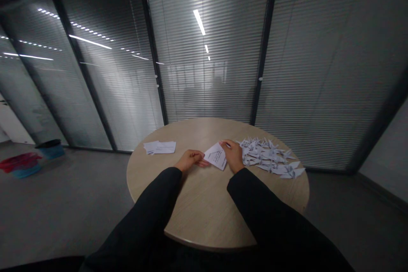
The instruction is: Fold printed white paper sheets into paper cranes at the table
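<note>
A white printed paper sheet (216,156), folded to a pointed shape, is held above the middle of the round wooden table (204,208). My left hand (190,160) pinches its left edge, and my right hand (233,156) grips its upper corner. Left of my hands lies a small stack of printed paper slips (160,147). A heap of several folded white paper cranes (269,158) sits just right of my right hand, close to it but apart. Black sleeves cover both my forearms.
Glass partitions with closed slatted blinds (204,72) stand behind the table. On the grey floor at the left are a red and blue plastic basin (21,165) and a black-rimmed blue bin (50,149). No other person appears.
</note>
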Demonstrator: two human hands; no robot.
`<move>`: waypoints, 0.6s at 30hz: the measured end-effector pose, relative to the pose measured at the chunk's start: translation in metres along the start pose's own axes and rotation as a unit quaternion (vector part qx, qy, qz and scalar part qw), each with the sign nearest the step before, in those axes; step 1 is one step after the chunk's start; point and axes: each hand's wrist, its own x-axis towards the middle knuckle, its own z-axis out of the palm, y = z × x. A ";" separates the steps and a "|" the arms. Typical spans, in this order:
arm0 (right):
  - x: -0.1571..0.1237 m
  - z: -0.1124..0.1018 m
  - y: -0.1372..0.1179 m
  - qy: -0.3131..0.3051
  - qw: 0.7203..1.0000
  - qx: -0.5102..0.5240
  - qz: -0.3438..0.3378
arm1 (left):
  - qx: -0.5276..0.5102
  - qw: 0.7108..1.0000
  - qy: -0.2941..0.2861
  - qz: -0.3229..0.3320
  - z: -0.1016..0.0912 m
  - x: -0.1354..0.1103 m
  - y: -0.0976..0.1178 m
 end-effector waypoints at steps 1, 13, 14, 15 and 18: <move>0.004 -0.004 0.004 0.023 1.000 -0.002 0.009 | -0.007 1.000 -0.004 -0.002 -0.002 0.000 -0.002; -0.014 0.005 -0.021 -0.227 0.968 0.106 0.027 | -0.027 0.999 0.041 -0.019 0.000 -0.003 0.003; -0.018 0.006 -0.025 -0.240 0.965 0.102 0.018 | -0.004 0.999 0.009 -0.034 0.002 -0.004 0.003; -0.020 0.007 -0.029 -0.249 0.963 0.102 0.009 | 0.021 0.999 -0.009 -0.047 0.003 -0.005 0.002; -0.022 0.006 -0.034 -0.258 0.961 0.100 0.005 | 0.073 0.995 -0.027 -0.057 0.005 -0.007 0.000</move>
